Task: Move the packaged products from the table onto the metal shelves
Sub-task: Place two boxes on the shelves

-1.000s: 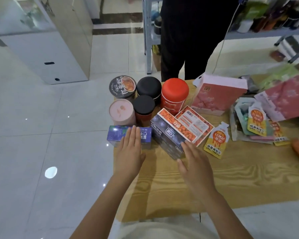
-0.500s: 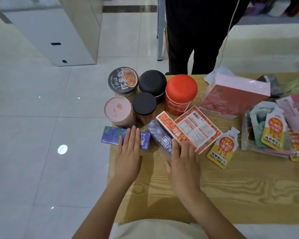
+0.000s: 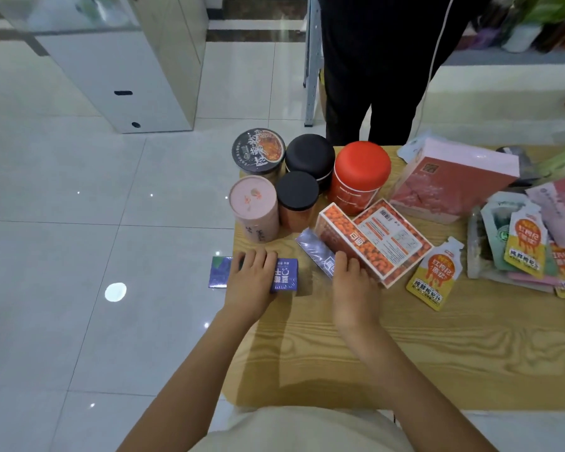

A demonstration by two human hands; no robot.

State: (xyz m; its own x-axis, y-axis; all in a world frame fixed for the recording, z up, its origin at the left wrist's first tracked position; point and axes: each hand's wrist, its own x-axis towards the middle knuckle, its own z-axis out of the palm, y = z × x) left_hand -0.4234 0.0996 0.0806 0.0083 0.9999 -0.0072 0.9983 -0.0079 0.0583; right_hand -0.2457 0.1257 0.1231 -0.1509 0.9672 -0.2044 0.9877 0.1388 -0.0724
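On the table [image 3: 437, 353], the job looks barely begun.
Left hand [image 3: 253, 282] grips the blue box [image 3: 284, 275]; right hand [image 3: 353, 285] grips the dark box [image 3: 317, 252].

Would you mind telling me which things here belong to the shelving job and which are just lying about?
Part of the job: blue box gripped by the left hand, orange box by the right hand, red canister, pink tube, yellow pouch.
Just there: white cabinet, standing person in black.

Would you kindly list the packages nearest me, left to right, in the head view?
Purple box, dark blue box, orange berry box, single yellow pouch, heap of pouches.
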